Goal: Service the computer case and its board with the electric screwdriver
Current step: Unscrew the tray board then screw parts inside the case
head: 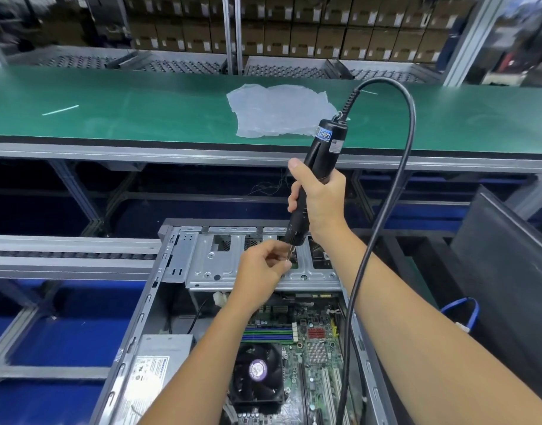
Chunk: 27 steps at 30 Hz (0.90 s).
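An open grey computer case lies in front of me, with its green board and a black fan showing inside. My right hand grips a black electric screwdriver, held nearly upright and tilted right, over the case's metal drive bay. Its black cable arcs up and drops down past my right forearm. My left hand pinches at the screwdriver's bit tip, fingers closed; whether a screw is between them I cannot tell.
A green conveyor belt runs across behind the case, with a crumpled clear plastic bag on it. A silver power supply sits in the case's near left. A dark panel leans at right beside a blue cable. Stacked cartons line the back.
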Tool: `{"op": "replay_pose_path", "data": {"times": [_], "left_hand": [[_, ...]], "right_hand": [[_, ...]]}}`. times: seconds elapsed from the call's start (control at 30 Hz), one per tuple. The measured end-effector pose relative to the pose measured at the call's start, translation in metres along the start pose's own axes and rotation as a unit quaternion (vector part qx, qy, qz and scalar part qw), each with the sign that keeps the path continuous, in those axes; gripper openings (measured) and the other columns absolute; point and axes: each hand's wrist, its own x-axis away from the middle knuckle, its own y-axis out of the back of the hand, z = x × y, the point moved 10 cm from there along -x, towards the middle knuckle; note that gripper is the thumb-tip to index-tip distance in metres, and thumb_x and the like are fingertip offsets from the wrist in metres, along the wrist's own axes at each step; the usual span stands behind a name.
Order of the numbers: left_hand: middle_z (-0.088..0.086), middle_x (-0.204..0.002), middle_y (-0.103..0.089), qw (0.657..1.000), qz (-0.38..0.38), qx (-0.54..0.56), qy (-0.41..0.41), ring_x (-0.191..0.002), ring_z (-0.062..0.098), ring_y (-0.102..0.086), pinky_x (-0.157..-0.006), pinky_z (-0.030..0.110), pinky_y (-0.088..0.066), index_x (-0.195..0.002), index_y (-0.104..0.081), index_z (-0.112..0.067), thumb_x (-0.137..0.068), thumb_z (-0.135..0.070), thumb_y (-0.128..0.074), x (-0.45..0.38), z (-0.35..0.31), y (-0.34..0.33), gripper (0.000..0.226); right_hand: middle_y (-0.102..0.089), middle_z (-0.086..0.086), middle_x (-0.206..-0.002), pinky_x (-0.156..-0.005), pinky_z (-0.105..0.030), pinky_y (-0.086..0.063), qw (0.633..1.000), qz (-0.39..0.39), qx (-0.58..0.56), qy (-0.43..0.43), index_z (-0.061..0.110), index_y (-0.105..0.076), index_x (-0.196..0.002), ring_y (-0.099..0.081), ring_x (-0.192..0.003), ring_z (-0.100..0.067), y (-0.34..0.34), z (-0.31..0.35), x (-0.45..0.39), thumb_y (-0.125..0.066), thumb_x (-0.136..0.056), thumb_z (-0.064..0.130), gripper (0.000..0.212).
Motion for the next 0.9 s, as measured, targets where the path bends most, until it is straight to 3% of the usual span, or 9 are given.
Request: {"op": "replay_pose_path", "data": {"times": [0.13, 0.2, 0.3, 0.37, 0.4, 0.53, 0.67, 0.77, 0.9], "left_hand": [[0.001, -0.075, -0.06, 0.998, -0.046, -0.014, -0.035, -0.062, 0.008, -0.05, -0.059, 0.017, -0.044, -0.077, -0.062, -0.016, -0.083, -0.009, -0.067, 0.011, -0.017, 0.015, 0.011], [0.005, -0.057, -0.055, 0.998, -0.054, -0.002, -0.016, -0.05, 0.012, -0.048, -0.05, 0.022, -0.04, -0.06, -0.056, -0.005, -0.087, -0.012, -0.062, 0.019, -0.016, 0.02, 0.029], [0.007, -0.051, -0.061, 0.986, 0.132, 0.022, 0.098, -0.042, 0.015, -0.056, -0.041, 0.02, -0.041, -0.052, -0.062, -0.009, -0.089, -0.019, -0.06, 0.037, 0.007, -0.014, 0.038], [0.012, -0.062, -0.068, 0.95, 0.255, -0.037, 0.177, -0.05, 0.017, -0.064, -0.049, 0.022, -0.05, -0.062, -0.068, -0.009, -0.089, -0.024, -0.062, 0.06, 0.031, -0.039, 0.031], [0.012, -0.068, -0.07, 0.939, 0.267, -0.053, 0.21, -0.057, 0.018, -0.067, -0.057, 0.024, -0.054, -0.068, -0.069, -0.007, -0.089, -0.026, -0.064, 0.066, 0.045, -0.044, 0.028], [0.013, -0.091, -0.073, 0.906, 0.145, 0.139, 0.373, -0.086, 0.02, -0.071, -0.083, 0.025, -0.055, -0.097, -0.067, 0.003, -0.08, -0.017, -0.076, 0.079, 0.084, -0.04, 0.028], [0.012, -0.099, -0.071, 0.85, 0.064, 0.357, 0.383, -0.103, 0.021, -0.063, -0.098, 0.029, -0.046, -0.097, -0.068, 0.003, -0.076, -0.002, -0.075, 0.072, 0.078, -0.047, 0.023], [0.015, -0.097, -0.072, 0.829, 0.04, 0.431, 0.354, -0.102, 0.024, -0.065, -0.09, 0.034, -0.052, -0.086, -0.07, 0.005, -0.072, 0.004, -0.072, 0.067, 0.072, -0.052, 0.014], [0.009, -0.091, -0.074, 0.83, 0.025, 0.444, 0.335, -0.087, 0.015, -0.071, -0.076, 0.026, -0.055, -0.095, -0.067, 0.004, -0.071, -0.006, -0.075, 0.061, 0.074, -0.054, 0.028]], "right_hand": [[-0.053, -0.003, -0.05, -0.044, -0.028, -0.045, 1.0, -0.007, -0.011, 0.005, 0.016, -0.057, -0.077, -0.048, -0.039, -0.019, 0.003, 0.006, 0.003, -0.073, -0.081, 0.03, 0.022], [-0.053, -0.003, -0.05, -0.044, -0.028, -0.045, 1.0, -0.006, -0.013, 0.01, 0.016, -0.057, -0.077, -0.048, -0.038, -0.019, 0.001, 0.011, 0.003, -0.073, -0.082, 0.03, 0.022], [-0.052, -0.002, -0.049, -0.044, -0.027, -0.045, 1.0, -0.005, -0.01, 0.019, 0.015, -0.056, -0.074, -0.047, -0.038, -0.019, -0.003, 0.019, 0.005, -0.073, -0.082, 0.028, 0.022], [-0.053, -0.002, -0.049, -0.043, -0.027, -0.045, 1.0, -0.002, -0.005, 0.025, 0.015, -0.056, -0.073, -0.048, -0.038, -0.018, -0.006, 0.022, 0.008, -0.073, -0.083, 0.026, 0.023], [-0.053, -0.002, -0.049, -0.043, -0.027, -0.045, 1.0, -0.001, -0.002, 0.027, 0.014, -0.056, -0.073, -0.048, -0.038, -0.018, -0.007, 0.024, 0.009, -0.072, -0.083, 0.025, 0.023], [-0.052, -0.003, -0.05, -0.044, -0.027, -0.045, 0.999, -0.004, -0.001, 0.032, 0.013, -0.056, -0.074, -0.047, -0.039, -0.019, -0.007, 0.027, 0.014, -0.072, -0.083, 0.024, 0.022], [-0.051, -0.004, -0.051, -0.045, -0.027, -0.045, 0.999, -0.015, 0.009, 0.039, 0.011, -0.055, -0.074, -0.047, -0.04, -0.02, -0.004, 0.026, 0.016, -0.072, -0.082, 0.026, 0.024], [-0.052, -0.003, -0.05, -0.046, -0.027, -0.045, 0.999, -0.027, 0.013, 0.032, 0.014, -0.056, -0.073, -0.048, -0.04, -0.02, -0.003, 0.019, 0.016, -0.072, -0.082, 0.026, 0.022], [-0.052, -0.005, -0.052, -0.047, -0.028, -0.045, 0.999, -0.03, 0.018, 0.035, 0.013, -0.055, -0.072, -0.047, -0.041, -0.021, -0.003, 0.013, 0.015, -0.071, -0.082, 0.026, 0.022]]}}
